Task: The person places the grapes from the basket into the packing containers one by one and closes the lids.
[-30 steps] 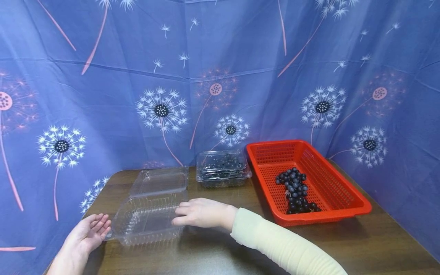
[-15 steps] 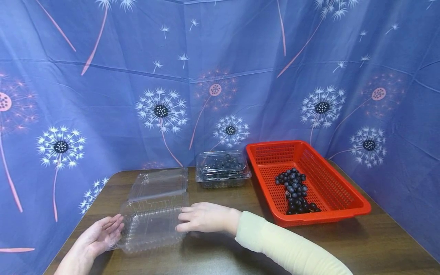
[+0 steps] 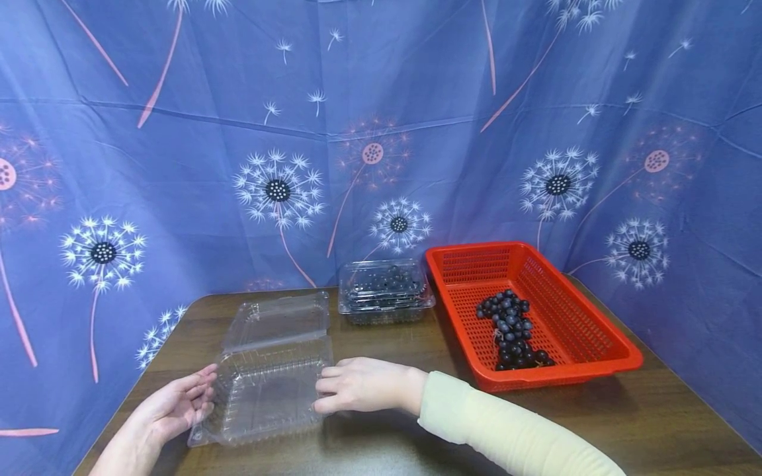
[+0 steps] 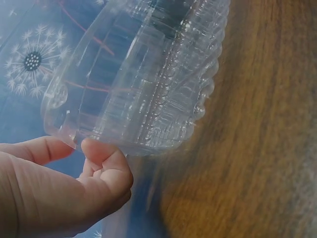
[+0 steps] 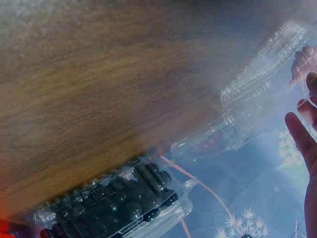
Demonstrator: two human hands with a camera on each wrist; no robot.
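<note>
A clear plastic clamshell box [image 3: 270,390] lies with its lid folded back on the wooden table. My left hand [image 3: 178,406] holds its left rim, palm turned up; in the left wrist view the rim corner sits between thumb and curled fingers [image 4: 106,161]. My right hand [image 3: 363,385] grips the right rim from above with bent fingers. In the right wrist view the fingers [image 5: 299,134] show at the right edge, beside the see-through wall. No fruit shows inside this box.
Behind stands a closed clear box [image 3: 387,294] full of dark grapes. To the right, a red plastic basket [image 3: 595,370] holds a bunch of dark grapes [image 3: 512,330]. A blue dandelion-print cloth [image 3: 476,172] hangs along the table's back edge.
The open box has shifted slightly to the right and towards me, both hands moving with it. The left hand has come further right along the rim.
</note>
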